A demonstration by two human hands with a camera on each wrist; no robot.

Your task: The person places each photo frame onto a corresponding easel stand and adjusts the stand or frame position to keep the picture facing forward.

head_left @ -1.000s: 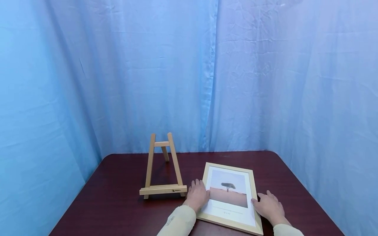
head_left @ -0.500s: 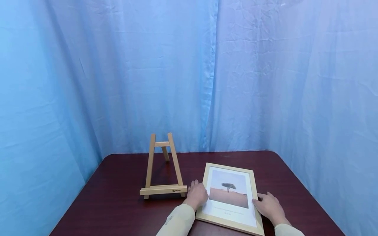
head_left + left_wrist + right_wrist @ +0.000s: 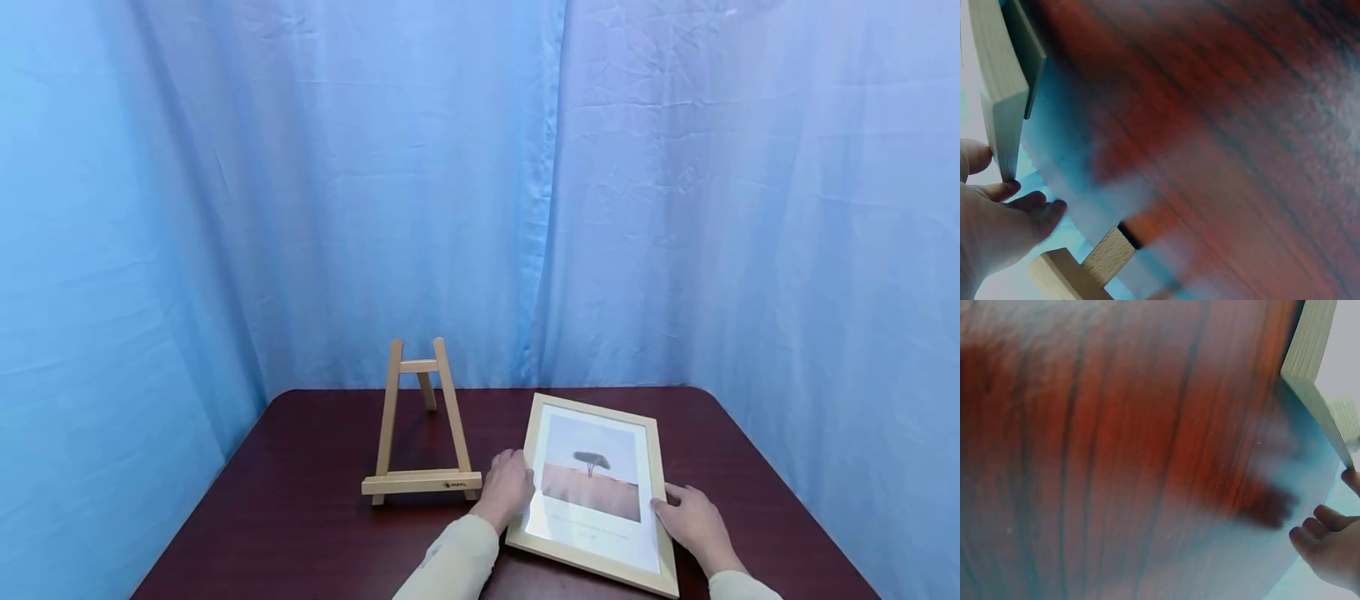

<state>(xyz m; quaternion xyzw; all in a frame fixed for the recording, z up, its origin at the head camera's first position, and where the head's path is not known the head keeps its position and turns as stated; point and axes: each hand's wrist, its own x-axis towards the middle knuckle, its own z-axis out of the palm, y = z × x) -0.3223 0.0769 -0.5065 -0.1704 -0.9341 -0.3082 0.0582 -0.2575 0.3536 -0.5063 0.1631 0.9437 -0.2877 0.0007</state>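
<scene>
- I see the picture frame (image 3: 592, 492) between both hands, at the right of the small wooden easel (image 3: 422, 482) and apart from it.
- My left hand (image 3: 508, 485) has a narrow grip: it holds the left side edge of the frame, just beside the easel.
- My right hand (image 3: 693, 523) also keeps a narrow grip, pinching the right side edge, with the thumb at the front.
- The frame is tilted above the dark red table (image 3: 300, 500); I cannot tell if its near edge touches.
</scene>
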